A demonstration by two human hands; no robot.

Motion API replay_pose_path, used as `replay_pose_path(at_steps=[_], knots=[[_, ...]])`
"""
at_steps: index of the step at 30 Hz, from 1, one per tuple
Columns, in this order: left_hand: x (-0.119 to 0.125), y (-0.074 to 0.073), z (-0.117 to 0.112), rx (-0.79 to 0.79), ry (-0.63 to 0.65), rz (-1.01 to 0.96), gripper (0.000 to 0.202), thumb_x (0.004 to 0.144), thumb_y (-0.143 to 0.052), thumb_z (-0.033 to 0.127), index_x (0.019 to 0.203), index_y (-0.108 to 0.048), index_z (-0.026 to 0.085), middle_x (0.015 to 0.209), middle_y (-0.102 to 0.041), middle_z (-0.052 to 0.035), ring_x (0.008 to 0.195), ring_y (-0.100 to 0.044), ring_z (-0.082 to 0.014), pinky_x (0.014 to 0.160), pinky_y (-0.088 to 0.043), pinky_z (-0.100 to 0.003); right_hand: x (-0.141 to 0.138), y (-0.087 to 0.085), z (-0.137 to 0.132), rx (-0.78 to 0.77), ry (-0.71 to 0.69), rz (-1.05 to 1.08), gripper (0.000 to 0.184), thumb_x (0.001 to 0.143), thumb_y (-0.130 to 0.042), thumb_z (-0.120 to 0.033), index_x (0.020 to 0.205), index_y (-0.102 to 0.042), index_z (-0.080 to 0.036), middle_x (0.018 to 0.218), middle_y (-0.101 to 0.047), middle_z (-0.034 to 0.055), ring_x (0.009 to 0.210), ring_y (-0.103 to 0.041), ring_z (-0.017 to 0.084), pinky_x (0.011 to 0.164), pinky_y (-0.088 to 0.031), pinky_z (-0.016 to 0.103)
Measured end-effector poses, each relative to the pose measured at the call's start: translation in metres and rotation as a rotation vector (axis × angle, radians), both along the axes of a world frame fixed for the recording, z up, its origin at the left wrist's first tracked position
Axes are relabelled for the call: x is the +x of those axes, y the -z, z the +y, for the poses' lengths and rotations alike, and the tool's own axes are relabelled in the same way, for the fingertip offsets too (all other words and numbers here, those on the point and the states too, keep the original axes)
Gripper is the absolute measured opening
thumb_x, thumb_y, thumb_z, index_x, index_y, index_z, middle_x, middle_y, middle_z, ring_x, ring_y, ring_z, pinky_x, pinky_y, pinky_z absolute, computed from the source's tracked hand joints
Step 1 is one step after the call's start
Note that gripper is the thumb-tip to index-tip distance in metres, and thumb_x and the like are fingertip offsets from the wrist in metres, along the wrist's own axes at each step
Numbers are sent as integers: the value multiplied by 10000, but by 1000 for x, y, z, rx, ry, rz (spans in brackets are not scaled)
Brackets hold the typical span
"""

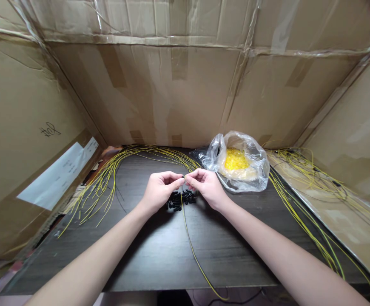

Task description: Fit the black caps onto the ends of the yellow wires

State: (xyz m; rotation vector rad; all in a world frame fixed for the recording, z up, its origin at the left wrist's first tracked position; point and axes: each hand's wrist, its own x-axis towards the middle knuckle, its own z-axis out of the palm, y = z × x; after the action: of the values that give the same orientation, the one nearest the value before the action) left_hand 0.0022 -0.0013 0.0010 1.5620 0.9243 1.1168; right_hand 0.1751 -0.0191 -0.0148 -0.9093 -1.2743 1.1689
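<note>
My left hand (161,188) and my right hand (206,186) meet fingertip to fingertip above the dark table (159,255). Both are closed in a pinch at the top end of one yellow wire (193,248), which hangs down between them and runs to the table's front edge. A tiny dark piece shows at the wire's tip between the fingers; I cannot tell which hand holds it. Just below the hands lies a small heap of black caps (181,199).
A bundle of yellow wires (108,178) arcs across the left and back of the table. More yellow wires (306,212) lie along the right side. A clear plastic bag (239,163) with yellow pieces sits at the back right. Cardboard walls (185,93) enclose the table.
</note>
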Motion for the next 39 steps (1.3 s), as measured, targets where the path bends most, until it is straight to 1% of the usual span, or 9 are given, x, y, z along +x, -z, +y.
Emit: replay_pose_path(at_steps=[3,7,12,18,21,27,32,35,39], knots=[[0,1,2,-55,-29,-79,257,693,-833,330,853,-764,141,770,-716,-52,659,-599,-140,626,-481,-266,0,-2,0,43,11,-26,313,746,-771,-430,882,-675,-164,771,-674,27,666,-593,126,608,-480,251],[1,0,4,-78,-55,-144,274,672,-851,334,848,-760,143,761,-698,-41,678,-581,-130,621,-457,-249,0,-2,-1,80,34,-100,298,751,-766,-426,858,-666,-167,781,-658,30,691,-579,135,594,-476,252],[1,-2,1,-82,-27,-87,248,686,-841,328,837,-759,148,767,-697,-39,694,-576,-132,651,-465,-260,1,-4,-1,137,79,-129,262,810,-712,-418,868,-670,-167,779,-656,33,686,-569,137,591,-469,257],[1,0,0,-72,-1,-41,242,696,-827,331,819,-747,139,766,-696,-48,685,-586,-146,653,-478,-282,3,-2,0,179,116,-214,234,834,-691,-394,838,-679,-160,753,-664,35,658,-573,141,609,-464,271],[1,0,-1,-79,4,-20,232,695,-822,327,790,-743,131,735,-691,-49,658,-573,-142,638,-467,-276,3,1,0,181,126,-227,213,829,-696,-369,808,-674,-159,727,-667,33,643,-581,143,607,-461,270],[2,-1,-3,-90,-2,-2,209,692,-818,312,753,-741,128,664,-669,-36,601,-545,-127,608,-443,-261,1,4,0,149,99,-198,208,808,-711,-362,785,-655,-163,723,-673,34,649,-598,150,619,-477,274],[2,-2,-3,-99,4,-16,210,686,-822,321,722,-739,131,641,-660,-32,574,-533,-119,586,-430,-255,2,4,0,168,115,-250,203,819,-699,-372,782,-649,-179,754,-685,39,670,-604,160,635,-479,286],[3,-3,-4,-131,13,-41,228,660,-840,329,712,-737,132,642,-659,-33,558,-532,-118,569,-430,-258,2,3,0,174,130,-272,218,817,-700,-392,780,-653,-183,760,-688,42,674,-605,166,642,-482,294],[4,-3,-3,-163,11,-91,253,647,-852,336,741,-741,130,693,-677,-44,567,-548,-117,571,-443,-262,1,-1,-1,152,110,-206,253,826,-689,-426,814,-668,-174,755,-681,46,675,-603,163,650,-490,297]])
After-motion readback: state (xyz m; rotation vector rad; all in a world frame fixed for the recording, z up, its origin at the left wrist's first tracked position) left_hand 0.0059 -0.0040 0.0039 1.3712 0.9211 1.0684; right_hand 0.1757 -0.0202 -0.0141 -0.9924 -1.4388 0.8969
